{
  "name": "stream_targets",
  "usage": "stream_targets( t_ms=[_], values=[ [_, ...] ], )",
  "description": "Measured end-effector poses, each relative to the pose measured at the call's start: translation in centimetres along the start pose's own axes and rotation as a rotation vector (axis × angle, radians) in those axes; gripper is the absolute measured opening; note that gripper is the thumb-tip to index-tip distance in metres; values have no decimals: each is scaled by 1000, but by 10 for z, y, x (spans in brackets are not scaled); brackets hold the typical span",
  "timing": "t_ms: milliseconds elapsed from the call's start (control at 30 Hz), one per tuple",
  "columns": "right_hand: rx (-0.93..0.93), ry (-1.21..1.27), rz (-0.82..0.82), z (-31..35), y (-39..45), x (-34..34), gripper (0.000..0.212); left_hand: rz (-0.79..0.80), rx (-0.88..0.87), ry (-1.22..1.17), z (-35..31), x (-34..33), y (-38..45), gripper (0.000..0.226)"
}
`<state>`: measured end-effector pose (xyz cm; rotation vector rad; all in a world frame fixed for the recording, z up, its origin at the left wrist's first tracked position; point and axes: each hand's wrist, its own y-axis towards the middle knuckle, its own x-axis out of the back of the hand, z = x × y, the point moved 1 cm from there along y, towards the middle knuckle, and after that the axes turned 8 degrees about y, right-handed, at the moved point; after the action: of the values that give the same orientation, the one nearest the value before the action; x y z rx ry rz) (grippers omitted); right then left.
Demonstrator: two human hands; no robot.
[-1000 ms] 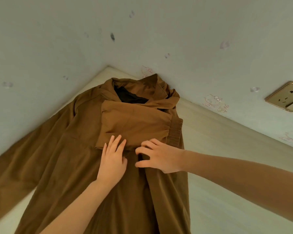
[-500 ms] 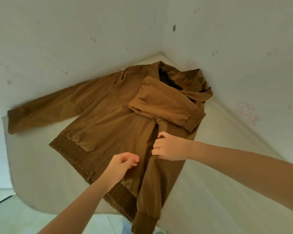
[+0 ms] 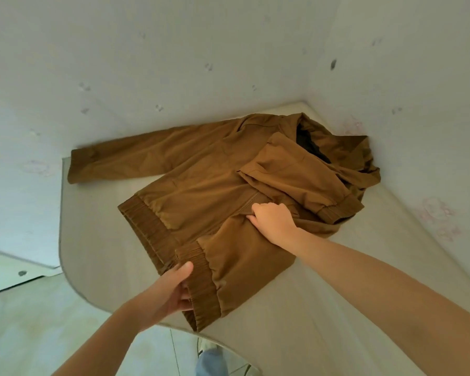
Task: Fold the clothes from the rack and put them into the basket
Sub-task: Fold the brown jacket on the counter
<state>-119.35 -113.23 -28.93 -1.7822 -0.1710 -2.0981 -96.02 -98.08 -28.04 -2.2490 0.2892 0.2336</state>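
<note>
A brown hooded jacket (image 3: 201, 185) lies front-up on a pale desk (image 3: 337, 294) set into a corner between two white walls (image 3: 147, 63).

Jacket layout: one sleeve (image 3: 125, 161) stretches flat toward the far left edge of the desk. The other sleeve (image 3: 296, 177) is folded across the chest, its ribbed cuff (image 3: 337, 210) ending near the right side. The hood (image 3: 347, 153) is bunched toward the corner, with dark lining showing inside it. The ribbed hem (image 3: 152, 229) faces the near-left; its nearest end reaches the desk's rounded front edge.

Left hand (image 3: 171, 291): fingers curled under the hem, thumb on top, grasping the ribbed band at the near front panel.

Right hand (image 3: 274, 221): fingers clenched into the fabric beside the zipper line (image 3: 250, 202), at mid-chest, holding a pinch of cloth.

Below the desk edge, light floor (image 3: 25, 321) shows, plus a patch of blue fabric (image 3: 210, 362) at the bottom of view, too cut off to tell what it is.
</note>
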Motion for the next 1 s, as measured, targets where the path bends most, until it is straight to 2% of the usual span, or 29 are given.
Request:
stream_targets(
  t_ms=[67,133,267,367,433,500,600,667,733,800,867,900,933,1000],
  values=[
    [43,-8,64,1,-3,-5,32,-59,-30,146,4,-4,5,113],
    [76,73,192,-1,-6,-8,32,-134,-37,165,6,-4,7,106],
    [136,284,321,-18,-12,7,42,-168,-47,-25,6,4,3,54],
    [196,212,367,-22,-16,14,48,-328,-109,47,5,22,3,36],
    [263,88,294,-24,-17,12,47,-489,-161,183,3,32,4,34],
    [327,-39,144,-28,-17,7,44,-622,-198,305,4,38,5,32],
    [433,-191,-65,-34,-16,-18,39,-775,-131,579,13,42,10,36],
    [472,-243,-149,-34,-17,-31,38,-880,-106,787,18,40,11,33],
    [512,-224,-244,-34,-16,-31,40,-963,-115,874,17,33,11,32],
    [518,-178,-358,-31,-14,-17,44,-1054,-99,923,14,28,8,48],
    [377,-136,-405,-37,-7,-5,52,-1153,-167,1227,12,24,6,71],
    [252,-128,-374,-45,-3,0,59,-1128,-268,1406,13,21,7,82],
    [133,-129,-294,-54,1,2,68,-1036,-388,1551,14,20,10,88],
    [-1,-103,-83,-74,5,-3,80,-722,-498,1783,14,20,18,85]
  ],
)
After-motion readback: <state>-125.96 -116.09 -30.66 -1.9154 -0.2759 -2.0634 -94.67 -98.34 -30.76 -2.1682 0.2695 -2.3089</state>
